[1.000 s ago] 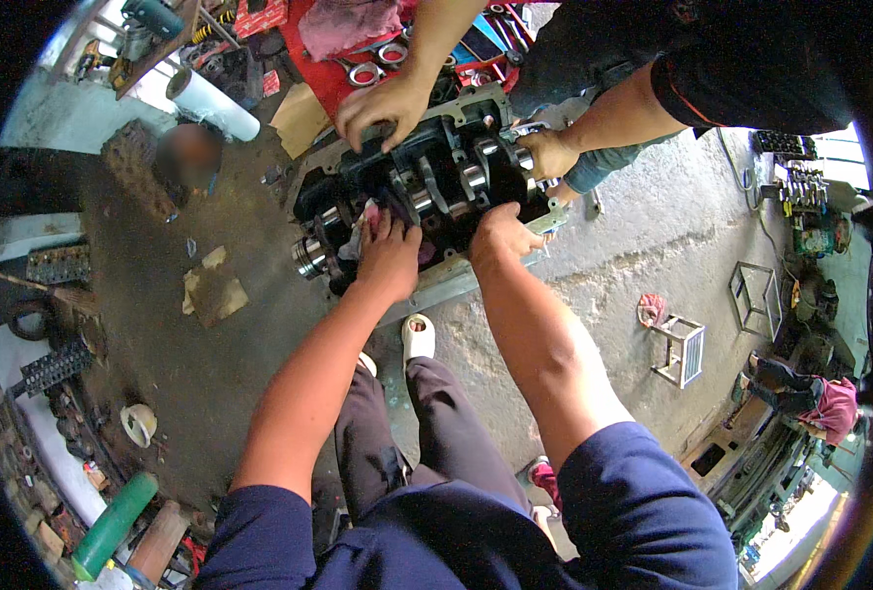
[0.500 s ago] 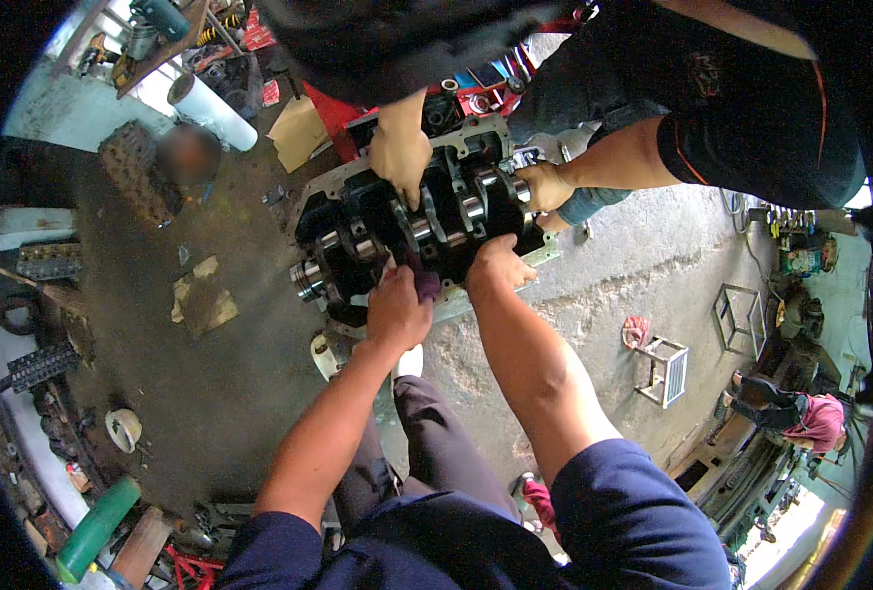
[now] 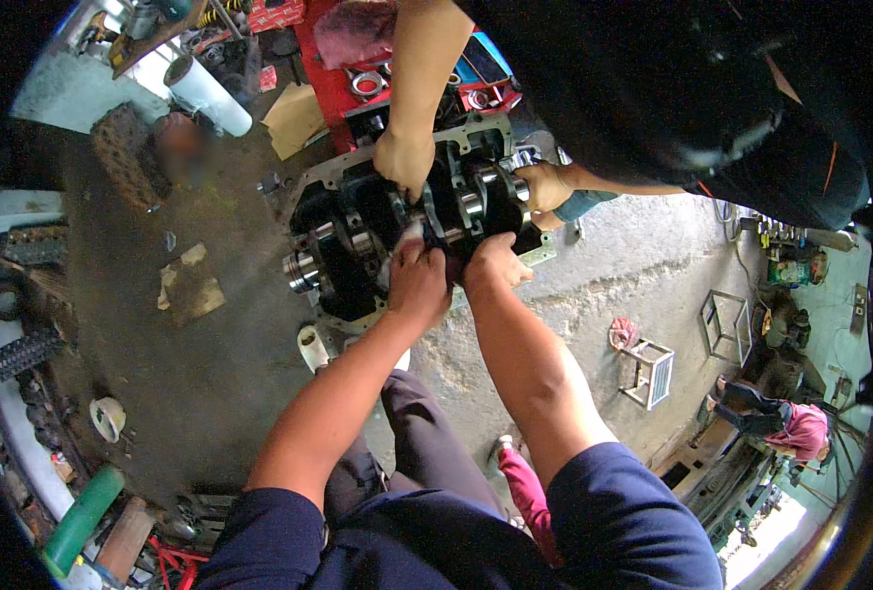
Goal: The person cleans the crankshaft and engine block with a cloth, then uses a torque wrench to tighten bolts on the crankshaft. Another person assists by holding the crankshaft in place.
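Fingers, left hand [image 3: 419, 277]: curled, held close together, bunched on a rag [image 3: 413, 233]; pale end pokes past fingertips, slight blur.
Fingers, right hand [image 3: 496, 262]: palm down at the block's near edge; some tips hidden, cannot tell whether closed on anything.
Engine block [image 3: 330, 180]: at 12 o'clock in view, under both hands; pale flange, dark inside, long axis runs 8 to 2 o'clock.
Crankshaft [image 3: 471, 204]: lies along the block, shiny journals, ringed end out at 8 o'clock.
Hand spots: left at the block's 6 o'clock, over the shaft's middle; right near 4 o'clock, just beside left.
Co-worker, dark clothes: one hand [image 3: 404, 162] reaches down from 12 o'clock to the shaft, close to the left hand; other hand [image 3: 546, 187] at the block's 3 o'clock end, grip unclear.
Red desk [image 3: 332, 106]: block's 11 o'clock; carries pink cloth [image 3: 353, 34] and ring-ended metal part [image 3: 365, 85].
Cardboard [image 3: 294, 120]: block's 10 o'clock, near desk.
Floor, 4 o'clock: metal stool [image 3: 648, 375], open metal frame [image 3: 726, 327], farther off another person [image 3: 798, 433] in pink top.
Floor, 7 o'clock: wearer's white shoe [image 3: 311, 346].
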`<state>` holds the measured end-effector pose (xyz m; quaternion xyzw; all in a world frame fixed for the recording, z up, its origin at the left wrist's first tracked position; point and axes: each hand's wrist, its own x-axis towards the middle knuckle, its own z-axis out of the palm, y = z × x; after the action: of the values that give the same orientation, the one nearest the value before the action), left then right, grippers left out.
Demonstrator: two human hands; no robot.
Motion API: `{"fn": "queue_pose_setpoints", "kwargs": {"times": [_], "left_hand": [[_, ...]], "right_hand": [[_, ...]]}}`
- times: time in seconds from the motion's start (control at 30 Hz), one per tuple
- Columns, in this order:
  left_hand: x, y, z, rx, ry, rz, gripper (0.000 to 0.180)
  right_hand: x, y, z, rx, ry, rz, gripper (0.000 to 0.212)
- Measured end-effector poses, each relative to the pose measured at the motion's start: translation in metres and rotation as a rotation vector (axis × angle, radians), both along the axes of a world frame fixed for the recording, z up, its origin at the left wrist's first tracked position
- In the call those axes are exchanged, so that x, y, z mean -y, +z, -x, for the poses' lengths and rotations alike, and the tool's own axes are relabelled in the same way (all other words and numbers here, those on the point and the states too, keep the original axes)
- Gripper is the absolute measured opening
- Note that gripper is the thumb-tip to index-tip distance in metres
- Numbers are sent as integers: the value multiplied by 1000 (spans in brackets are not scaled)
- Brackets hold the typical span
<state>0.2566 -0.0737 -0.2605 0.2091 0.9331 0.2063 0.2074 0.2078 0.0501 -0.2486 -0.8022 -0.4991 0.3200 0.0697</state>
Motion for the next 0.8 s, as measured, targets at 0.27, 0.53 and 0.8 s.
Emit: {"fn": "queue_pose_setpoints", "kwargs": {"times": [0.27,0.53,0.8], "left_hand": [[-17,54,2,-200,298,-394,39],[-74,-4,75,-275,293,-189,35],[-78,-2,110,113,176,-229,42]], "right_hand": [[-3,-30,0,73,-16,-101,70],[-10,-42,-1,56,-34,-103,67],[-4,-30,2,61,-95,-107,64]]}}
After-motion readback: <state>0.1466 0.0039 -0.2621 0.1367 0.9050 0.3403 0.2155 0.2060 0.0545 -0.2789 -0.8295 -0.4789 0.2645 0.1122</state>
